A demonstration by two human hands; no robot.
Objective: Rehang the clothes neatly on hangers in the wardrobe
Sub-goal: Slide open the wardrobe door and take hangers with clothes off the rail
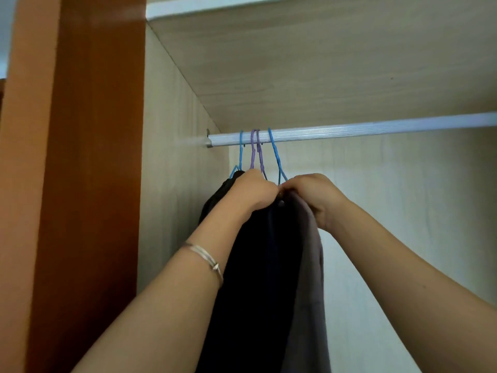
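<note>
Wardrobe job, at the left end of the rail (349,127): reaching up with both hands and meeting knuckle to knuckle just under the right blue hanger (275,154). Curling the left hand (250,189) tight over the top of the black garment (252,278), fingertips tucked out of sight behind the knuckles, so not showing how much cloth is caught. Pinching with the right hand (309,195) at the top edge of the grey garment (309,278), fingers bent close, thumb lying along the fabric. Wearing a thin bracelet (207,259) on the left wrist.

Keeping four hooks bunched at that end: the left blue hanger (241,149) nearest the side wall (172,157), then two purple hangers (256,152), then the one above the hands.

Probably settling the cloth square on its hanger. Working directly below the hook, with both garments dropping straight down from the grip, long axis vertical, past the forearms and out of the bottom of view. Sitting equally near with both hands, yet leaving the right one on the side of the bare rail running off to the right. Pointing, likely, to a rightward slide for spacing, the right hand better placed for leading and the left for steadying the black cloth beside the purple hangers.
</note>
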